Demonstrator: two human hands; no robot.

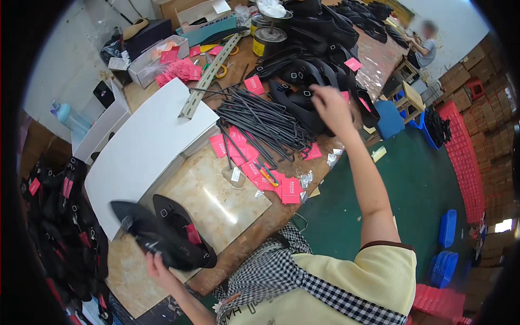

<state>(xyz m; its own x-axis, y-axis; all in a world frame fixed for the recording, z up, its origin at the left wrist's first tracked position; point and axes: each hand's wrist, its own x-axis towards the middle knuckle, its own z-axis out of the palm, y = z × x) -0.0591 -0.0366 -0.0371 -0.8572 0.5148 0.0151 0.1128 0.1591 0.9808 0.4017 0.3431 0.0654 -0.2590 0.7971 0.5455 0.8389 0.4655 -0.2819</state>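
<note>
My left hand grips a black shoe by its rear part, at the near left; motion blurs the shoe. Beside it on the table lies another black shoe, with a square buckle and a pink card inside. At the far end of my outstretched right arm, my right hand hovers at a group of black buckled shoes. Its fingers are bent and somewhat apart, slightly blurred, with nothing visible in them. Whether they touch a shoe I cannot tell.
Black rods lie piled mid-table, with pink cards around them. A white board with a slotted metal bar lies to their left. More black shoes hang at left. A person sits far right.
</note>
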